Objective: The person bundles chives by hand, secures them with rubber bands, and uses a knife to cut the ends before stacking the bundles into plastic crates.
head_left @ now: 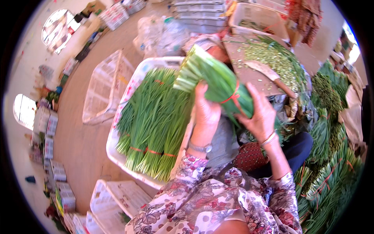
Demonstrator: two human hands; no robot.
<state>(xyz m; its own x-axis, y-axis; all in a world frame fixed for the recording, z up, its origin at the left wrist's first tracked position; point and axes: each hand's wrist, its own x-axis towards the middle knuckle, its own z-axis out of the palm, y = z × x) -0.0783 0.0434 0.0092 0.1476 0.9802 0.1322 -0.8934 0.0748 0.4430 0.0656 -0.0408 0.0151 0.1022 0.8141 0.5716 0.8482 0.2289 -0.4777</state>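
Both hands hold one thick bundle of green chives (212,80), cut ends pointing up and to the left. My left hand (205,111) grips it from below near the middle. My right hand (260,113) wraps its lower right part, at a red band (233,96) tied around the bundle. Under the bundle's left side lies a white crate (134,84) with several tied chive bundles (154,121) laid side by side.
A wooden cutting board (243,72) with a cleaver (267,72) and chopped green trimmings (276,58) lies beyond the hands. Piles of tied chives (331,171) fill the right side. Empty white crates (103,87) and stacked boxes (58,171) stand on the left floor.
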